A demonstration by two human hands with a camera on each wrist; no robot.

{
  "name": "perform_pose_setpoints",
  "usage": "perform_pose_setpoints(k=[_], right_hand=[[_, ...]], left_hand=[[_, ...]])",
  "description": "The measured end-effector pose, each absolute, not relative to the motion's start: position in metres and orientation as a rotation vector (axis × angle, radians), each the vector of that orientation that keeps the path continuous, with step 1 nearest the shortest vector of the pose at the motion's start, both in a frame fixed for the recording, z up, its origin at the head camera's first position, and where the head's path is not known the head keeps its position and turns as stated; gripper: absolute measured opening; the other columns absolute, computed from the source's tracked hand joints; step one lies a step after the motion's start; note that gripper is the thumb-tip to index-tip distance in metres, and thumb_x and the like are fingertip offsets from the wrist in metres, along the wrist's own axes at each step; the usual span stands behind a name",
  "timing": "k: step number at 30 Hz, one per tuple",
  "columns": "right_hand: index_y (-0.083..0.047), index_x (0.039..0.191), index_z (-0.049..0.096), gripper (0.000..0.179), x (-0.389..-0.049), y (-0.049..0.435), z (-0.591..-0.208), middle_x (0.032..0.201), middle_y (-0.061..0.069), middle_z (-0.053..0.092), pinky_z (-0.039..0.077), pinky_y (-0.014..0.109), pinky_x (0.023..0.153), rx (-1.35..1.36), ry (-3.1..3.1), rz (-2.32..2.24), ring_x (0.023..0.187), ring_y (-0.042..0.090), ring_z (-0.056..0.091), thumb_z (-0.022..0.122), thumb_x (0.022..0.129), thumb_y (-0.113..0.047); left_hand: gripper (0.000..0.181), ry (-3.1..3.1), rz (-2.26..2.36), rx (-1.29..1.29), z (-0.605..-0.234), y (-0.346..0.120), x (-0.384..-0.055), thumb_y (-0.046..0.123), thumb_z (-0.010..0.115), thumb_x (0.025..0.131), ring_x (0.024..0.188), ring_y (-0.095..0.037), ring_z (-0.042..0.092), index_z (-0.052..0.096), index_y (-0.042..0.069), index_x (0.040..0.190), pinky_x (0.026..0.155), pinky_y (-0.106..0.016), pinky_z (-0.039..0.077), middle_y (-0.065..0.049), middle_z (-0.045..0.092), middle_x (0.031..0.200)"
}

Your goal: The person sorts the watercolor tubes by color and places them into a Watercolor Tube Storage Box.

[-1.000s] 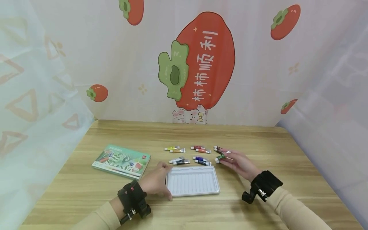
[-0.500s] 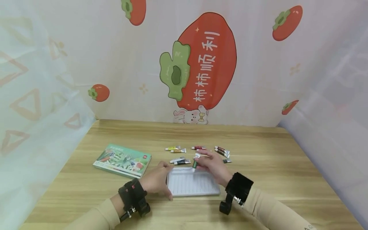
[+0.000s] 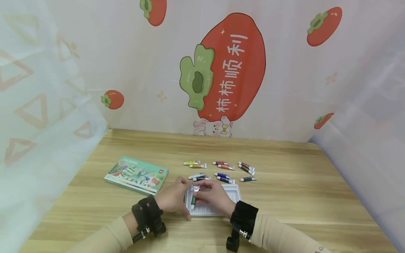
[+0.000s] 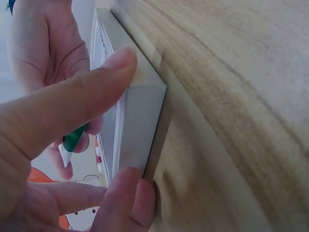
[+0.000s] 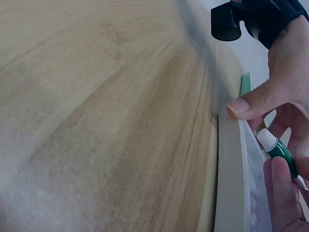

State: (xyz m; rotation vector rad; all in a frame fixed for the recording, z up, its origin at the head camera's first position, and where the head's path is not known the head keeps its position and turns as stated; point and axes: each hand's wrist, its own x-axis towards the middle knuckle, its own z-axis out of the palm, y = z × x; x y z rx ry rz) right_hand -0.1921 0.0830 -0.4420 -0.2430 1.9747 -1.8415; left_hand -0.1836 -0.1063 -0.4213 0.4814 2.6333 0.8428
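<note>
I have the green, white-capped paint tube pinched in the right hand, the white, slotted plastic tray beneath those fingers; the left hand, spread wide, grips its end. I judge this placing; next calls for lowering in line, then loosening.

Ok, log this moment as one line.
left hand: grips tray | right hand: pinches green tube over tray | other tubes: on table

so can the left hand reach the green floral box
Probably yes: nothing stands between the left hand and the green floral box, though it would first have to release the white tray.
</note>
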Motion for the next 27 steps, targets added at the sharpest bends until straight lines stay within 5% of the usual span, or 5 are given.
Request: perform_pose_setpoints(k=[16, 27], right_hand=[[0.006, 0.118, 0.065, 0.032, -0.1895, 0.0725, -0.4448, 0.089, 0.005, 0.062, 0.062, 0.033, 0.07, -0.232, 2.035, -1.742, 0.074, 0.013, 0.063, 0.075, 0.087, 0.006], [0.0, 0.102, 0.073, 0.019, -0.1928, 0.0771, -0.448, 0.076, -0.001, 0.067, 0.05, 0.02, 0.054, -0.492, 2.3, -1.489, 0.061, 0.009, 0.063, 0.079, 0.084, 0.002]], left_hand=[[0.111, 2.64, 0.819, 0.467, -0.4197, -0.1053, -0.1839, 0.024, 0.102, 0.052, 0.112, -0.041, 0.059, 0.051, -0.005, 0.146, 0.096, -0.052, 0.053, -0.025, 0.045, 0.139], [0.115, 2.646, 0.796, 0.477, -0.418, -0.1051, -0.1839, 0.027, 0.103, 0.051, 0.114, -0.041, 0.059, 0.049, -0.006, 0.147, 0.097, -0.051, 0.053, -0.026, 0.045, 0.141]])
